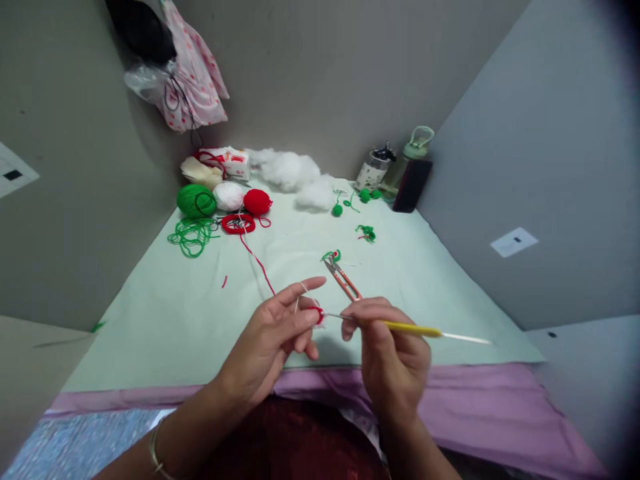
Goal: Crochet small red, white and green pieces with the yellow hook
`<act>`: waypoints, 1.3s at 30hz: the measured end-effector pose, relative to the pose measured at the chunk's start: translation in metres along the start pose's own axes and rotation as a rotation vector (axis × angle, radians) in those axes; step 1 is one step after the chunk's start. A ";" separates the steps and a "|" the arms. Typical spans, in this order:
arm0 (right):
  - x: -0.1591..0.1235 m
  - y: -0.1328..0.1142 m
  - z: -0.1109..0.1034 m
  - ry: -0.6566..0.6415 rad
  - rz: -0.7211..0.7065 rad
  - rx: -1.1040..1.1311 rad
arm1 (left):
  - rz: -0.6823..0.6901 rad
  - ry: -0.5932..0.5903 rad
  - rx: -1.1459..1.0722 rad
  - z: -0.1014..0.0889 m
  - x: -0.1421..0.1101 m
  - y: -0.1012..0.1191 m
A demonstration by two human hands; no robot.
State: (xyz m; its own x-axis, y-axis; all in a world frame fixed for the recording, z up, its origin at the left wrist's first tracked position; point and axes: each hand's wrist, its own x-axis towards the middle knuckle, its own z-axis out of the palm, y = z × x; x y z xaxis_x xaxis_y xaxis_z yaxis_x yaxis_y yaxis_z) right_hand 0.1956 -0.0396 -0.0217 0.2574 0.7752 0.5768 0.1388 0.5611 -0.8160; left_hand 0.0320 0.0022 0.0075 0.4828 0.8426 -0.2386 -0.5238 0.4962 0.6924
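Note:
My left hand pinches a small red and white crochet piece between thumb and fingers. White yarn loops around its raised index finger. In my right hand is a crochet hook with a yellow handle, gripped like a pen. Its thin metal tip reaches the crochet piece; whether it passes through a stitch I cannot tell. A strand of red yarn runs from the yarn balls toward my left hand. Just beyond my hands lie orange-handled thread snips, their tips by a small green and red piece.
Green, white and red yarn balls stand at the back left, near loose green yarn. White stuffing lies along the back wall. A phone leans against a bottle beside a pen cup.

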 end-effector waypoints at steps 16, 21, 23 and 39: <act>0.001 0.000 -0.001 0.067 0.037 -0.040 | -0.058 0.035 -0.099 -0.002 0.006 -0.003; 0.006 0.001 0.003 -0.052 0.138 0.068 | 0.059 0.031 0.099 0.002 0.003 -0.008; 0.005 0.001 0.003 -0.053 0.132 0.058 | 0.074 0.044 0.132 0.002 0.002 -0.009; 0.014 -0.002 0.000 -0.050 0.432 0.444 | 0.024 -0.027 0.120 -0.005 0.000 -0.005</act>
State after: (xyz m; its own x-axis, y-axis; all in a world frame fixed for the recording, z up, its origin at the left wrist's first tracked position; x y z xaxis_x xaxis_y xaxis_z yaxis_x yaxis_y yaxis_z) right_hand 0.1992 -0.0295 -0.0122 0.1549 0.9659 0.2073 -0.3820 0.2521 -0.8891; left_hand 0.0311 0.0003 0.0004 0.4905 0.8473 -0.2039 -0.4488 0.4462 0.7743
